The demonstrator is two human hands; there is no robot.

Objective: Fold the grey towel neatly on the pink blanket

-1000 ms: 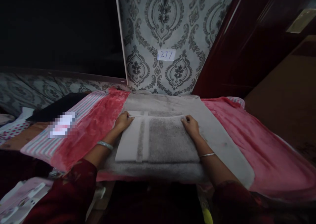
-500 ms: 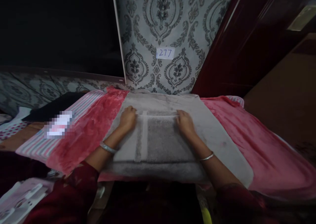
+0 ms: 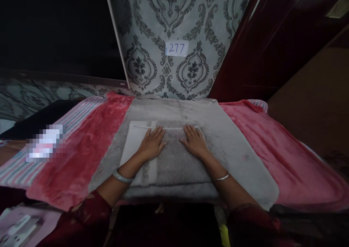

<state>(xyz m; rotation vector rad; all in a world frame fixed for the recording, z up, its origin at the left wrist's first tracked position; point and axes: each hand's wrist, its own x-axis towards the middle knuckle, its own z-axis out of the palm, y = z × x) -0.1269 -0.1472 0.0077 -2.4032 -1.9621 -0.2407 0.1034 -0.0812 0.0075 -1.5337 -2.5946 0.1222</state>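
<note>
A grey towel (image 3: 177, 167), folded into a rectangle with a pale left part and a light stripe, lies in the middle of the surface. My left hand (image 3: 152, 144) rests palm down on its upper left area, fingers spread. On the upper right, my right hand (image 3: 195, 141) also lies flat with its fingers apart. Neither hand grips anything. Beneath the towel spreads a larger light grey cloth (image 3: 242, 170), which covers the middle of a pink-red blanket (image 3: 294, 163).
A striped cloth (image 3: 19, 167) shows at the left edge, with a blurred-out object on it. Behind stand a dark screen (image 3: 60, 32), a patterned wall (image 3: 139, 58) with a paper label (image 3: 176, 48) reading 277, and a dark red door (image 3: 261, 54). A white item (image 3: 24, 230) sits at lower left.
My hands have gone from closed on the towel's far edge to lying flat on it, slightly nearer me. The towel's pale left part now lies more visibly flat. The view has shifted slightly.
</note>
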